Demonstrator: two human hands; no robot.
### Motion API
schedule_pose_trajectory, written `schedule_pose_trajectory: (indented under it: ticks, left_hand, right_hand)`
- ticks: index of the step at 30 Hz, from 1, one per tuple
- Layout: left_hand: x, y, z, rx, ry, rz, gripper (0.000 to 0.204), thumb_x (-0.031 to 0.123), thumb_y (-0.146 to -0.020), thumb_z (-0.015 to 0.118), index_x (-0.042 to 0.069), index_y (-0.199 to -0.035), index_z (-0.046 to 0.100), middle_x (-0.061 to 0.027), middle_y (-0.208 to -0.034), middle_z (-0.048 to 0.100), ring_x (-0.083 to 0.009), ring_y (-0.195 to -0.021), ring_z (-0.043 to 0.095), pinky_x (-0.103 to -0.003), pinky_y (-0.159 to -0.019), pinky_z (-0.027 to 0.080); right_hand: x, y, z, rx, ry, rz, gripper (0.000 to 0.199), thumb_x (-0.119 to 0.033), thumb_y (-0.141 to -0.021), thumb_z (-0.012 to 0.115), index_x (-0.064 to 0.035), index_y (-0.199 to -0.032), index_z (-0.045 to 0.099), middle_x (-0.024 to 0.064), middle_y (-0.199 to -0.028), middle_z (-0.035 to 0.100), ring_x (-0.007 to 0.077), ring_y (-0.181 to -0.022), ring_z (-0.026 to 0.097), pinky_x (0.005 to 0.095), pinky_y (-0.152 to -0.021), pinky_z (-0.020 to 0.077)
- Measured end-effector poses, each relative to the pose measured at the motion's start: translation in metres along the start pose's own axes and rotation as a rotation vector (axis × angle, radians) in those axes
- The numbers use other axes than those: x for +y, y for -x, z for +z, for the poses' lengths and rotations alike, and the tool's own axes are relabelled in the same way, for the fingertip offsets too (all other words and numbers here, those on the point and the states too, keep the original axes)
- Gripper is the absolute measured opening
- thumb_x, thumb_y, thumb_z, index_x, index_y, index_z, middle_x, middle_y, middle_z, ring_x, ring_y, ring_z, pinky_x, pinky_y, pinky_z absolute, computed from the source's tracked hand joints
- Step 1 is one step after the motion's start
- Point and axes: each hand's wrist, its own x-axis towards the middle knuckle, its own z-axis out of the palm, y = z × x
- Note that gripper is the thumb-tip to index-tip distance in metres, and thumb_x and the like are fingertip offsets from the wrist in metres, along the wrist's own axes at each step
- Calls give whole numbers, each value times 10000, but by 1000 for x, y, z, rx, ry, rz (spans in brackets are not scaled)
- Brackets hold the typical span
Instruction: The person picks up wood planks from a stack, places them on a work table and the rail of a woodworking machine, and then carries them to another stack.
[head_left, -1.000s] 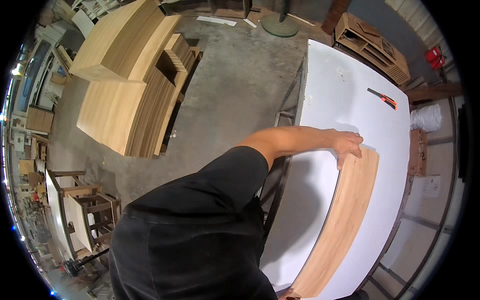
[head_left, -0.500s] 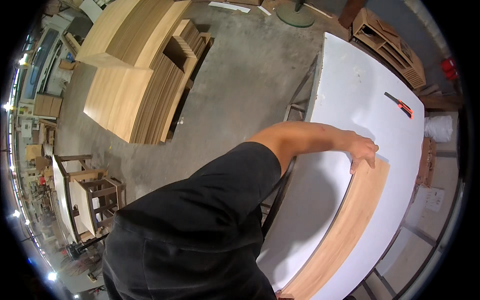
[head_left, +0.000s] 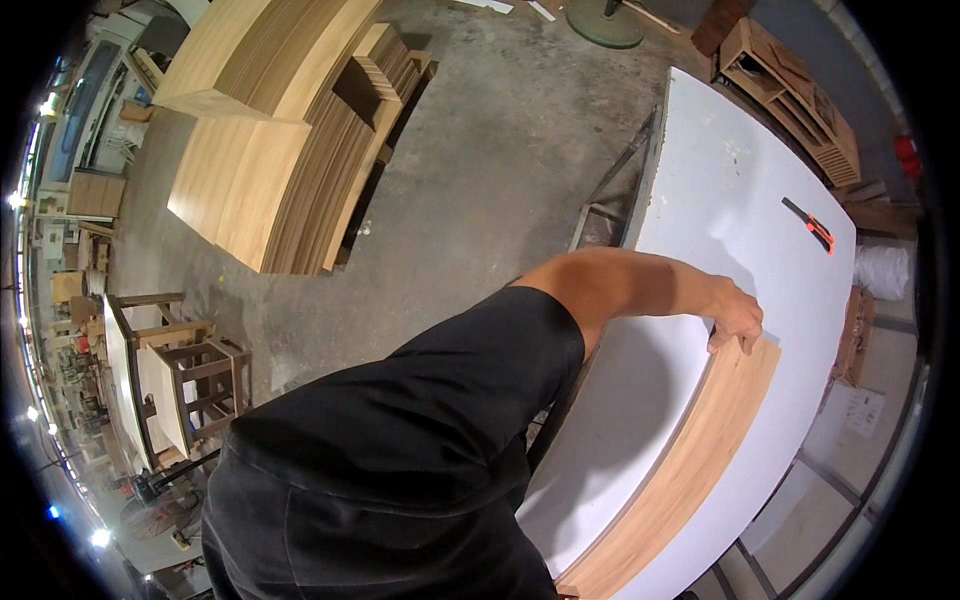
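Note:
A long, narrow wood-grain board (head_left: 690,462) lies lengthwise over the white tabletop (head_left: 735,170). My left hand (head_left: 738,318) grips its far end, with the fingers bent over the end and the left long edge. A paler strip shows along that left edge; I cannot tell whether it is the board's side or a second piece under it. Of my right hand, at most a small sliver shows at the bottom edge by the board's near end, and its fingers are hidden. An orange and black utility knife (head_left: 808,226) lies apart on the table, beyond my left hand.
Stacked wood-grain panels (head_left: 290,150) stand on the floor to the left. A wooden stool-like frame (head_left: 205,390) is at lower left. Beyond the table is a slatted wooden cabinet (head_left: 790,95); a round green base (head_left: 605,25) stands on the floor at the top.
The view has shifted slightly, so the table and knife appear lower and farther right. My left hand's fingers are drawn closer together on the board's end. More of the board's left side shows.

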Motion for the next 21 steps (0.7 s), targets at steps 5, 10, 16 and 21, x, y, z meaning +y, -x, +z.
schedule_pose_trajectory:
  ticks: [5,10,16,21]
  left_hand:
    - [-2,-24,36,259,234,366,601,190,-707,742,275,-1280,581,-92,-1271,536,-295,-1216,451,-455,-983,408]
    - [-10,-35,16,28,164,341,593,67,-711,670,60,-1292,554,-169,-1168,629,-282,-1013,579,-400,-943,461]
    - [-23,39,-2,472,216,-67,511,45,-778,674,-9,-1270,547,-167,-1233,575,-238,-1129,546,-320,-876,491]
    - [67,30,35,410,611,-61,385,42,-845,646,-73,-1206,573,-126,-1052,669,-171,-960,615,-276,-861,478]
  right_hand:
    - [108,31,36,307,-395,-234,552,-176,-900,627,76,-1347,424,247,-1267,546,321,-1131,561,396,-939,471]
    - [-25,44,22,231,-544,182,530,-86,-834,674,49,-1308,479,160,-1170,612,232,-1004,606,346,-839,509]
    - [-83,27,20,635,-119,58,561,-273,-802,710,67,-1217,546,274,-1189,546,419,-1119,498,448,-966,420]
    - [-112,14,0,760,-153,-119,535,-171,-804,698,67,-1247,514,257,-1250,509,396,-1166,468,441,-989,405]
